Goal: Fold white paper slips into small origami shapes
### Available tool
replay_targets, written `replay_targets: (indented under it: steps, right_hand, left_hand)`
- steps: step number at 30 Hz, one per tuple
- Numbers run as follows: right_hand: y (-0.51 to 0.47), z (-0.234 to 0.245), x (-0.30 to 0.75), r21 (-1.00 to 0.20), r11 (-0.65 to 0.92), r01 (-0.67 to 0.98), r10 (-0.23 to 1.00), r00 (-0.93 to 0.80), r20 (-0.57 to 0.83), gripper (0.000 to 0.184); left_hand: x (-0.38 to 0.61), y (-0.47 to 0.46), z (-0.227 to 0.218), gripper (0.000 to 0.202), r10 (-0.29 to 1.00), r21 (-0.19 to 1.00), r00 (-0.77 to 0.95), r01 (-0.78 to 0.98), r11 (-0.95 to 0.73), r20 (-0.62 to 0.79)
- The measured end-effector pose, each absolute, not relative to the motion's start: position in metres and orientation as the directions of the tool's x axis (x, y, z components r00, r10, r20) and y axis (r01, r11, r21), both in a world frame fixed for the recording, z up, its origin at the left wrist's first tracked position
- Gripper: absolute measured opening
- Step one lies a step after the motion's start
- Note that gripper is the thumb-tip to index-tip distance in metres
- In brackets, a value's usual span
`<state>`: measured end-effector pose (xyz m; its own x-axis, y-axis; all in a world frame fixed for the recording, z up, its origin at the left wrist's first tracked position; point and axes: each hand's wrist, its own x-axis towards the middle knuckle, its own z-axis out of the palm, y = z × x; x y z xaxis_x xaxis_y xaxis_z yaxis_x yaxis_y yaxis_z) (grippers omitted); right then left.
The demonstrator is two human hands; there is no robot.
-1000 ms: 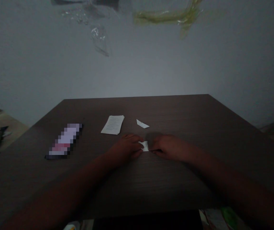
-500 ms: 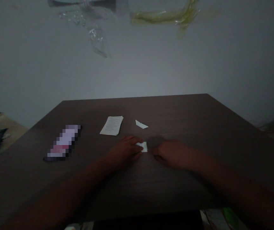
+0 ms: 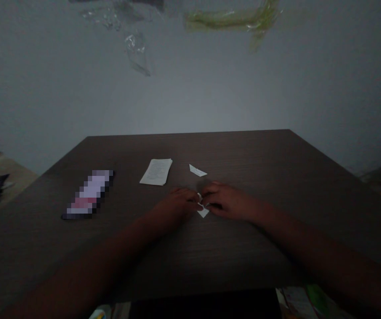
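The small white paper scrap (image 3: 203,213) is partly hidden by the left hand (image 3: 176,204) and right hand (image 3: 227,201) — the printed sheet's (image 3: 156,172) text is too small to read, and the packet (image 3: 89,194) is blurred past telling.

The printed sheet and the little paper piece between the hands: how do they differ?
The printed sheet is much larger and roughly rectangular, while the paper piece is tiny and pointed. The sheet lies untouched on the table; the piece sits between the left hand and right hand, partly hidden. Both are white paper.
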<state>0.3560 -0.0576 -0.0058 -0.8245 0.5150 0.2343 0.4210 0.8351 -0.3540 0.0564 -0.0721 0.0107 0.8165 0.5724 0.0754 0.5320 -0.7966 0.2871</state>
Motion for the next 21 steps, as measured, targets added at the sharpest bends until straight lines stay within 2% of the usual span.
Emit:
replay_targets:
  steps: [4,7,13,21]
  right_hand:
    - [-0.059,-0.008,0.355,-0.246,0.879,0.408,0.467,-0.840,0.275,0.020]
    - [-0.059,-0.008,0.356,-0.219,0.886,0.409,0.459,-0.844,0.279,0.017]
    - [-0.063,-0.002,0.356,-0.307,0.856,0.415,0.491,-0.838,0.237,0.018]
    - [-0.068,0.003,0.354,-0.269,0.854,0.446,0.504,-0.837,0.212,0.014]
  left_hand:
    - [0.051,-0.064,0.009,0.043,0.546,0.361,0.835,0.487,-0.795,0.076]
    - [0.048,-0.060,0.010,0.039,0.505,0.412,0.861,0.440,-0.798,0.058]
    - [0.042,-0.061,0.021,0.037,0.561,0.215,0.826,0.538,-0.815,0.058]
    - [0.039,-0.057,0.026,0.027,0.621,0.220,0.784,0.602,-0.767,0.019]
